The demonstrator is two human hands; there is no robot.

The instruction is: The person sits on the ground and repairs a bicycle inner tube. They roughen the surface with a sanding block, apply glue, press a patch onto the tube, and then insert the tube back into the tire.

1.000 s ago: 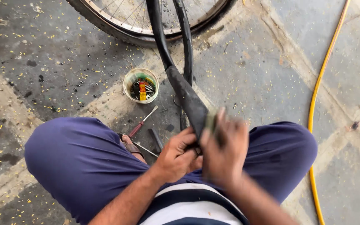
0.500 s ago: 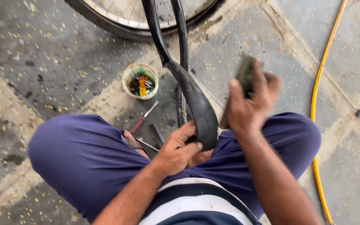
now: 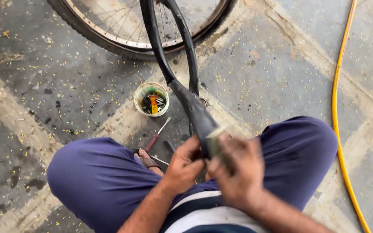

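Note:
A black rubber inner tube (image 3: 182, 92) runs from the bicycle wheel (image 3: 121, 41) down to my lap. My left hand (image 3: 185, 163) grips the tube's flattened part just below my knees. My right hand (image 3: 237, 166) is blurred with motion and holds a small greenish-grey pad (image 3: 216, 144) pressed against the tube beside my left hand. I sit cross-legged in blue trousers (image 3: 100, 177) on the ground.
A small round tub (image 3: 152, 99) with several small items stands on the paved floor ahead of my knees. A red-handled screwdriver (image 3: 156, 136) lies next to it. A yellow hose (image 3: 339, 125) runs along the right side.
My right hand was on the tube, lifted up to the right with the pad half a second ago, and has come back down onto the tube. My left hand kept its grip.

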